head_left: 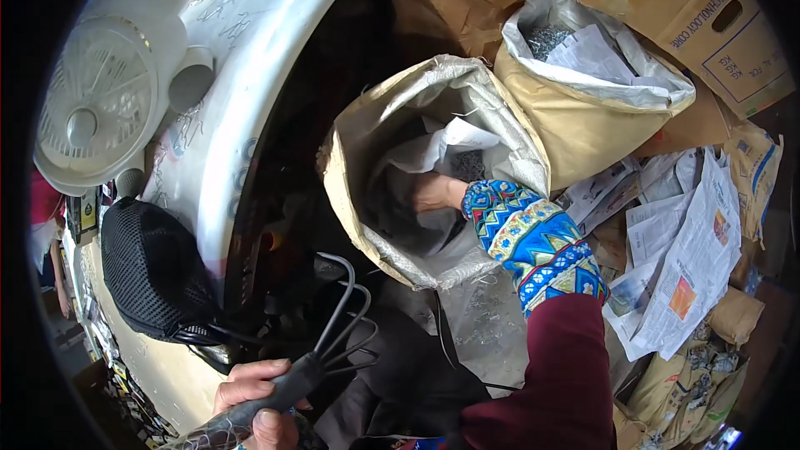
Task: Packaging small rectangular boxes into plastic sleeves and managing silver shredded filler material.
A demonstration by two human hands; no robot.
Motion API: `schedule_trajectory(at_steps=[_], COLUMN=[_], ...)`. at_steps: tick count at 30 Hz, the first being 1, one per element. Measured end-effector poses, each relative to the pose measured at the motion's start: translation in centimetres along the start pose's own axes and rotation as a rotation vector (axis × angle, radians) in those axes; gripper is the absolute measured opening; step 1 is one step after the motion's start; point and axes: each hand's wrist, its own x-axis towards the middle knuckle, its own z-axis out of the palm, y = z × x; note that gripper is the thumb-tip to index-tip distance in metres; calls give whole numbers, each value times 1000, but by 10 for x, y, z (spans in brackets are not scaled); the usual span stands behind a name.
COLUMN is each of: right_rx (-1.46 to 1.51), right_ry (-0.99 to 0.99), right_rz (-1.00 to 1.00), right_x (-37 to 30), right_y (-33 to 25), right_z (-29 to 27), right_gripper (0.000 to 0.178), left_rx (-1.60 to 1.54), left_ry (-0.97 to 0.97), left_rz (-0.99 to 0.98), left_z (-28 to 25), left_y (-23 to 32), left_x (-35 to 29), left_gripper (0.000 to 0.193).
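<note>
My left hand (262,427), low in the view, is closed around the dark handle of a hand rake (310,373). The rake's curved grey tines point up and away from me. My right hand (437,192) reaches down inside an open tan sack (363,232) with a white lining, its fingers hidden in the shadow there. Beside that hand, within the sack, are a piece of white paper (454,140) and a small heap of fine grey metal bits (468,165). A patterned blue sleeve cover (533,242) wraps my right forearm.
Behind on the right, a second sack (554,137) holds metal bits and newspaper. Newspaper sheets (679,258) lie at right, below a cardboard box (696,21). A pale curved-edged table (283,12) on the left carries a white plastic basket (100,92) and a black mesh-covered object (154,271).
</note>
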Motion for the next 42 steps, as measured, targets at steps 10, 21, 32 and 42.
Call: schedule_trajectory(at_steps=[10, 21, 32, 42], right_rx=[186, 240, 896, -461], right_ry=[196, 882, 1523, 1656], right_rz=[481, 702, 1018, 1690], right_x=[-3, -76, -185, -426], right_y=[35, 49, -9, -110], right_z=[-14, -76, -174, -228], right_gripper=[19, 7, 25, 24], left_rx=[3, -72, -111, 11], left_ry=[-52, -95, -95, -301], left_rz=[-72, -82, -18, 245], left_z=[9, 16, 13, 12], left_y=[2, 1, 19, 36], left_x=[1, -3, -17, -43], left_gripper=[42, 42, 37, 42])
